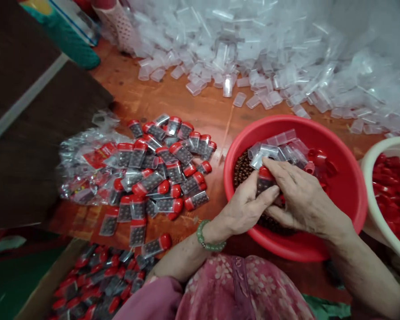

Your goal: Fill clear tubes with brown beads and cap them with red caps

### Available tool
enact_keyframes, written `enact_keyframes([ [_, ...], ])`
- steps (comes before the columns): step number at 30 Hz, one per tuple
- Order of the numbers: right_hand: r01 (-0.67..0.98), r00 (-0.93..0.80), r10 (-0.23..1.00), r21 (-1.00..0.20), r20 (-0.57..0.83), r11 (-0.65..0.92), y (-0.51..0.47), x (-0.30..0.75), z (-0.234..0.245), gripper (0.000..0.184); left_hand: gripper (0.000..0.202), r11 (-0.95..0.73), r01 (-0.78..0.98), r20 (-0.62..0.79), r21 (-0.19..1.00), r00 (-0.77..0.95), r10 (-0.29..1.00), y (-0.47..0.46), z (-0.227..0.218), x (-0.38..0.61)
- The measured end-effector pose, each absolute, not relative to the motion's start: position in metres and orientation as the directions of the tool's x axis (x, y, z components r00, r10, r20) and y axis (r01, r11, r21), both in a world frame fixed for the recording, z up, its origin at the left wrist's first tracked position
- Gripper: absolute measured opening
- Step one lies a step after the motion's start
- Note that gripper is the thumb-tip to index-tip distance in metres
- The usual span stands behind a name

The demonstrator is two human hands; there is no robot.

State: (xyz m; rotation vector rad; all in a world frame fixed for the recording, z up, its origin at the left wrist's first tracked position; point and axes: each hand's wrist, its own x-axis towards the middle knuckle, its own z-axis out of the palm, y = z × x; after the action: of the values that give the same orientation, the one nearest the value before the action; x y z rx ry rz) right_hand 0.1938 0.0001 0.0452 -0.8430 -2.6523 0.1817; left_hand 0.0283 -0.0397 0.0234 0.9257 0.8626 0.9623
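My left hand (248, 206) and my right hand (303, 195) meet above a red plastic basin (348, 213), both gripping a small transparent tube (265, 180) with a red cap and dark beads inside. My right fingers lie over the cap, and my left fingers pinch the tube's lower part. Below my hands, brown beads (242, 171) lie heaped in the basin, partly hidden by my hands. Transparent empty tubes (273, 149) and several red caps (320, 158) lie at the basin's far side. A green bead bracelet (206, 235) circles my left wrist.
Filled red-capped tubes (163, 178) lie heaped on the orange floor to the left, and more fill a cardboard box (96, 284) at lower left. A cream basin (366, 195) holds red caps at right. Transparent empty tubes (220, 71) are piled behind.
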Motion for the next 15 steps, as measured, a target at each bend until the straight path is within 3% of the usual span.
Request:
enact_keyframes([
  [3, 0.495, -0.764, 0.586, -0.337, 0.27, 0.801, 0.004, 0.206, 0.055, 0.093, 0.031, 0.182, -0.193, -0.122, 0.964, 0.285, 0.951, -0.045, 0.027, 0.014],
  [4, 0.506, -0.754, 0.602, -0.351, 0.264, 0.788, 0.006, 0.212, 0.057, 0.092, 0.031, 0.121, -0.126, -0.089, 0.985, 0.232, 0.969, -0.047, 0.028, 0.005],
  [6, 0.594, -0.707, 0.669, -0.32, 0.231, 0.738, 0.01, 0.227, 0.058, 0.071, 0.03, -0.009, 0.138, 0.0, 0.99, 0.063, 0.998, -0.051, 0.028, -0.018],
  [8, 0.708, -0.641, 0.748, -0.245, 0.169, 0.662, 0.014, 0.244, 0.054, 0.046, 0.027, 0.0, 0.482, 0.062, 0.876, -0.114, 0.992, -0.054, 0.025, -0.045],
  [10, 0.773, -0.602, 0.795, -0.195, 0.073, 0.603, 0.017, 0.257, 0.048, 0.033, 0.027, 0.118, 0.731, 0.123, 0.672, -0.268, 0.956, -0.057, 0.018, -0.074],
  [13, 0.772, -0.63, 0.768, -0.199, -0.117, 0.604, 0.019, 0.267, 0.039, 0.027, 0.033, 0.199, 0.893, 0.173, 0.404, -0.288, 0.942, -0.06, 0.005, -0.108],
  [15, 0.747, -0.664, 0.723, -0.199, -0.191, 0.634, 0.019, 0.268, 0.035, 0.026, 0.047, 0.127, 0.925, 0.296, 0.357, -0.241, 0.924, -0.061, -0.002, -0.116],
])
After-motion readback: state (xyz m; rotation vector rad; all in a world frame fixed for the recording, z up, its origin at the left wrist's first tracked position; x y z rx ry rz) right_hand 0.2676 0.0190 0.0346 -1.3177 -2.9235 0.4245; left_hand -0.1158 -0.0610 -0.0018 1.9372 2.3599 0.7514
